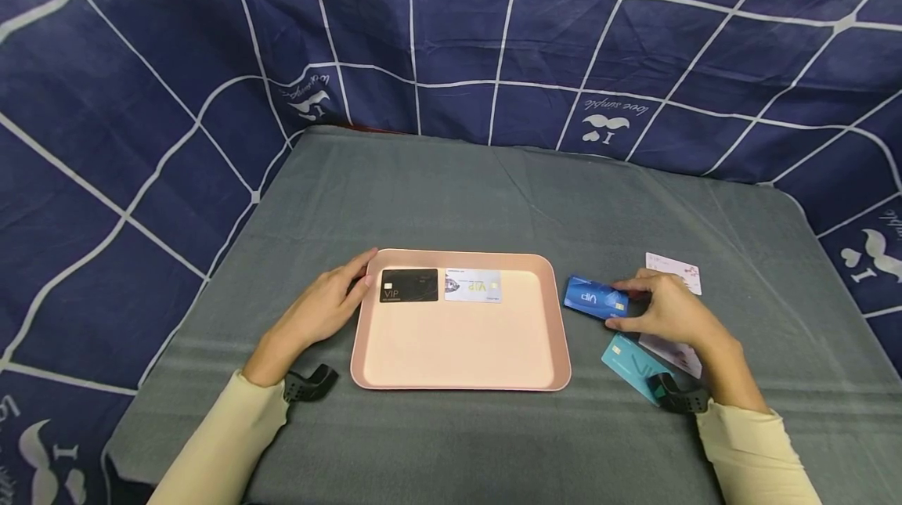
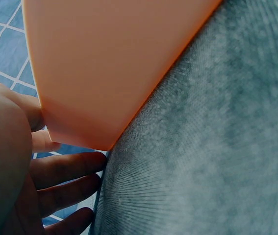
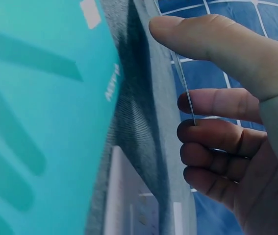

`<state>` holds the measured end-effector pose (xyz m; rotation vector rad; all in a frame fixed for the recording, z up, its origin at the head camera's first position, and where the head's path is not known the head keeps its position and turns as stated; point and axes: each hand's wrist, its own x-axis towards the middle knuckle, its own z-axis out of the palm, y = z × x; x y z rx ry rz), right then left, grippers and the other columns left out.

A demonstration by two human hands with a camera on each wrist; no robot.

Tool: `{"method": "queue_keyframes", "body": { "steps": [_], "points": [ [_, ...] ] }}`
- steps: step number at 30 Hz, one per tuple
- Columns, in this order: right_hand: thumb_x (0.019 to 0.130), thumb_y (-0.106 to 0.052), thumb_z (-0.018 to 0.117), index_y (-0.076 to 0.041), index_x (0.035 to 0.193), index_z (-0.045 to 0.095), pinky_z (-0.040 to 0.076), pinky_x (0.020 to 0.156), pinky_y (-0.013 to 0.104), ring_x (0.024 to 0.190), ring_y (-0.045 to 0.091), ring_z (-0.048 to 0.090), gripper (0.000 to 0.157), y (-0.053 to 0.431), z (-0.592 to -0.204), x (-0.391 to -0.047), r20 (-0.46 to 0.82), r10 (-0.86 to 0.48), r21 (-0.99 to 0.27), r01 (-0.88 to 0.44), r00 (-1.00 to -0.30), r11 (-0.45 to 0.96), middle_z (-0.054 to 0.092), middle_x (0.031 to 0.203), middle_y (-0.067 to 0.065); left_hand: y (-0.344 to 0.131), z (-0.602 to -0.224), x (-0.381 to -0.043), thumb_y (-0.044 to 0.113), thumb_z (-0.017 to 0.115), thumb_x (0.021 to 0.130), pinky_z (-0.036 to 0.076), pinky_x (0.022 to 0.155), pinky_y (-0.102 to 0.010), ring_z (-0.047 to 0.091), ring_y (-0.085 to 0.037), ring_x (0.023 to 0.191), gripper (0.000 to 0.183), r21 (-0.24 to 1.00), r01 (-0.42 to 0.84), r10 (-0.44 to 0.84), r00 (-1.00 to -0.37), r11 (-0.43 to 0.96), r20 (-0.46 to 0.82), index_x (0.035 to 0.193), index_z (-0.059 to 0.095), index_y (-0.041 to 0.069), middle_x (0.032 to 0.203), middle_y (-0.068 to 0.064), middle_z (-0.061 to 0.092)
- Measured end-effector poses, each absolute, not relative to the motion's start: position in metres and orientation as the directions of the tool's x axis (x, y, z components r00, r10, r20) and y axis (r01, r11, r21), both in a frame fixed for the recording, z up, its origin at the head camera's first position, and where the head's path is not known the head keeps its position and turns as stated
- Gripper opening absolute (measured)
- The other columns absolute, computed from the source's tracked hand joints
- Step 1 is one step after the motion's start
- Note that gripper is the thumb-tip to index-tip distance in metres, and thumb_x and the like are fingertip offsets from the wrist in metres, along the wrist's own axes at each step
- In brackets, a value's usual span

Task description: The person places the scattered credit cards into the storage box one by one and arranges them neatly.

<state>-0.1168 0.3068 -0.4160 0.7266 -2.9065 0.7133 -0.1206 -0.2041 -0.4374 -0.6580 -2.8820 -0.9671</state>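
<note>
My right hand [image 1: 662, 305] pinches a blue VIP card [image 1: 595, 298] by its edges between thumb and fingers, just right of the tray. Seen nearly edge-on, that card [image 3: 185, 88] shows as a thin line in the right wrist view. A pink tray [image 1: 461, 348] lies in the middle, holding a black VIP card [image 1: 409, 286] and a silver-white VIP card [image 1: 473, 286] side by side along its far edge. My left hand [image 1: 326, 305] rests at the tray's left rim. In the left wrist view, its thumb and index finger touch the tray wall [image 2: 114, 73], other fingers loosely extended.
A teal card [image 1: 634, 364] lies below the right hand. Two pale pink patterned cards, one farther back [image 1: 675, 270] and one nearer [image 1: 672, 355], are partly covered by that hand. Grey cloth [image 1: 451, 192] covers the table; a blue checked curtain [image 1: 465, 35] hangs behind.
</note>
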Motion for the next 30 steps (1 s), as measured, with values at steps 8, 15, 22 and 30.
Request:
{"method": "queue_keyframes", "body": {
  "steps": [8,15,22,30],
  "points": [
    [0.061,-0.025,0.096,-0.001,0.098,0.077,0.042,0.056,0.023,0.068,0.005,0.050,0.048,0.312,-0.411,-0.117,0.212,-0.433,-0.387,-0.482,-0.876,0.786,0.059,0.078,-0.007,-0.205,-0.437,-0.121,0.015,0.049,0.105,0.043,0.098,-0.056,0.056,-0.042,0.120,0.046,0.568,0.407,0.387,-0.907,0.715,0.164,0.148,0.042,0.000,0.132,-0.029,0.056],
    [0.058,-0.019,0.096,-0.001,0.096,0.077,0.038,0.055,0.018,0.064,0.008,0.049,0.046,0.315,-0.410,-0.117,0.265,-0.439,-0.393,-0.512,-0.858,0.763,0.055,0.074,-0.008,-0.204,-0.438,-0.121,0.015,0.049,0.105,0.044,0.097,-0.057,0.057,-0.042,0.118,0.046,0.567,0.405,0.384,-0.909,0.717,0.163,0.148,0.042,0.000,0.130,-0.030,0.058],
    [0.056,-0.021,0.097,-0.002,0.096,0.078,0.040,0.059,0.019,0.067,0.010,0.052,0.048,0.320,-0.402,-0.115,0.283,-0.410,-0.361,-0.492,-0.867,0.792,0.060,0.076,-0.007,-0.204,-0.438,-0.121,0.016,0.049,0.105,0.043,0.098,-0.057,0.055,-0.043,0.121,0.046,0.567,0.405,0.385,-0.909,0.717,0.162,0.148,0.042,-0.001,0.132,-0.030,0.056],
    [0.056,-0.019,0.097,-0.003,0.096,0.078,0.042,0.059,0.021,0.068,0.012,0.054,0.048,0.322,-0.391,-0.110,0.304,-0.384,-0.356,-0.478,-0.872,0.803,0.060,0.079,-0.009,-0.205,-0.438,-0.122,0.016,0.049,0.105,0.043,0.099,-0.056,0.054,-0.042,0.122,0.046,0.572,0.406,0.388,-0.907,0.712,0.161,0.148,0.042,0.000,0.134,-0.029,0.055]
  ]
}}
